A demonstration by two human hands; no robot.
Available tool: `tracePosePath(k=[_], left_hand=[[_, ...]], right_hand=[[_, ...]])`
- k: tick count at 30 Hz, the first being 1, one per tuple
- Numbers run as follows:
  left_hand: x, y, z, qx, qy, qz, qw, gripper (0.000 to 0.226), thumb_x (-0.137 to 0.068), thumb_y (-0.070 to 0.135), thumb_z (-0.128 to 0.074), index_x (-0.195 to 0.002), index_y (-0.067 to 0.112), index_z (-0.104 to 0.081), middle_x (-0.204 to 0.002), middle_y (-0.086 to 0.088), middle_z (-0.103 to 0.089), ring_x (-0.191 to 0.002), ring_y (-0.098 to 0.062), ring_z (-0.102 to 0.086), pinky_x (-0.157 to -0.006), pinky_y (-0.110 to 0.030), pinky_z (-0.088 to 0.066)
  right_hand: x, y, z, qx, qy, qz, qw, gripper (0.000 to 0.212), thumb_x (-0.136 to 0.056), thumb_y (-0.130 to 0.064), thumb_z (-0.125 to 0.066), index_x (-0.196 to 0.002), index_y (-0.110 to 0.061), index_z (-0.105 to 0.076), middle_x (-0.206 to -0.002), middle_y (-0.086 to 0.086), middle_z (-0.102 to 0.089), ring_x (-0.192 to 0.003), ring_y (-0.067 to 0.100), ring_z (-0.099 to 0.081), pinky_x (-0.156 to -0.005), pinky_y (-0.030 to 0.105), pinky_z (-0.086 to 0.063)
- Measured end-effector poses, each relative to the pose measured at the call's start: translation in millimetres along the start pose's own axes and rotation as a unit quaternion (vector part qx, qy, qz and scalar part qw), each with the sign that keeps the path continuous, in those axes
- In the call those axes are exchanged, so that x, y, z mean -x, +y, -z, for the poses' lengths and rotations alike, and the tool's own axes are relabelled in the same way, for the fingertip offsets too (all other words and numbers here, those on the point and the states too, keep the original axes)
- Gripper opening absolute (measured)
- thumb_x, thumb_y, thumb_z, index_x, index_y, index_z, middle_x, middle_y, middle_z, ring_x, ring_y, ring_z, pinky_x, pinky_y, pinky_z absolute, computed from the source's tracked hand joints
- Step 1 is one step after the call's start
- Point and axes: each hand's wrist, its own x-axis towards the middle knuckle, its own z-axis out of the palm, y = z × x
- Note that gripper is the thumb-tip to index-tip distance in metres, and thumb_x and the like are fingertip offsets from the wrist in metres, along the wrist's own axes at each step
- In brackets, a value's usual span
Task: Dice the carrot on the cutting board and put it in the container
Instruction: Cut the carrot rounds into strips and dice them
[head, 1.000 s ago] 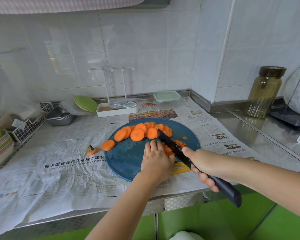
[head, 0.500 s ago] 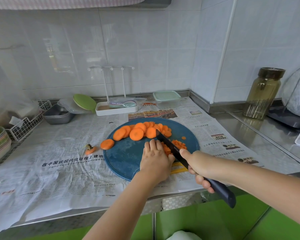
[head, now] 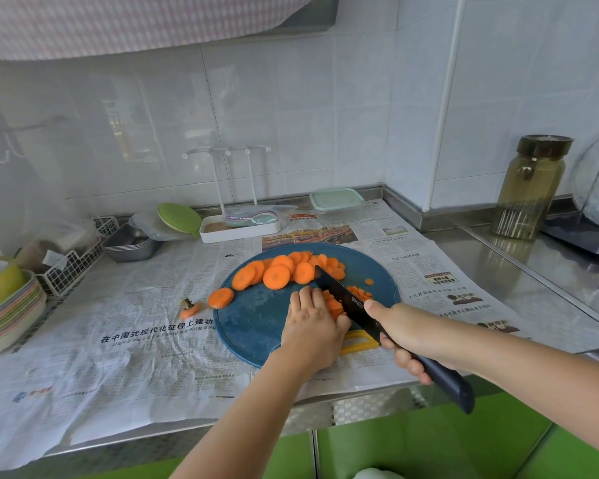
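Barely shifted, the right hand (head: 405, 330) grips the knife (head: 346, 299), dicing carrot pieces (head: 336, 305) held by the curled left hand (head: 310, 326) mid-frame; most slices (head: 277, 276) remain.

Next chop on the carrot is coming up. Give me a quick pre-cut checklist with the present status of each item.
1. Knife secure: the right grip holds the handle, fingers curled round it. Ok.
2. Stock steadied: the left grip holds the carrot pieces right beside the blade. Ok.
3. Left fingertips away from the edge: hidden behind the hand. Cannot tell.
4. Cutting board flat on the newspaper. Ok.
5. All stock on the board: one stray slice overhangs its left rim. Not ok.
6. Container ready to fill: its lid is on. Not ok.
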Motion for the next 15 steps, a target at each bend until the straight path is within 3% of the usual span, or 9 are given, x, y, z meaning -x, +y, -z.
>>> tracePosePath(k=[7,11,15], left_hand=[[3.5,2.2,4.3,0.02,0.0,0.001,1.0,0.099,-0.063,0.062,0.006,-0.141,0.009,-0.025,-0.136,-0.007,-0.03,-0.123,-0.022,-0.027,-0.108,-0.03,-0.021],[-1.1,-0.7,9.9,0.029,-0.029,0.007,0.999,0.064,-0.094,0.052,-0.032,-0.141,0.009,-0.025,-0.136,-0.007,-0.029,-0.126,-0.024,-0.026,-0.109,-0.033,-0.023],[-1.8,-1.5,11.1,0.037,-0.017,0.007,0.999,0.062,-0.094,0.05,-0.04,-0.139,0.01,-0.028,-0.133,-0.007,-0.031,-0.125,-0.023,-0.027,-0.108,-0.034,-0.026]], right_hand=[[4.8,10.2,12.2,-0.045,-0.031,0.007,0.998,0.059,-0.097,-0.066,-0.03,-0.073,-0.014,-0.045,-0.043,-0.001,-0.041,-0.033,0.013,-0.037,-0.038,0.021,-0.034],[9.8,10.5,11.8,-0.074,-0.014,0.028,0.997,0.058,-0.098,-0.063,-0.03,-0.071,-0.013,-0.043,-0.044,0.0,-0.04,-0.033,0.014,-0.035,-0.038,0.02,-0.033],[15.2,7.8,12.8,-0.083,-0.005,0.046,0.995,0.058,-0.1,-0.061,-0.03,-0.07,-0.013,-0.043,-0.045,0.001,-0.04,-0.033,0.014,-0.035,-0.039,0.02,-0.033]])
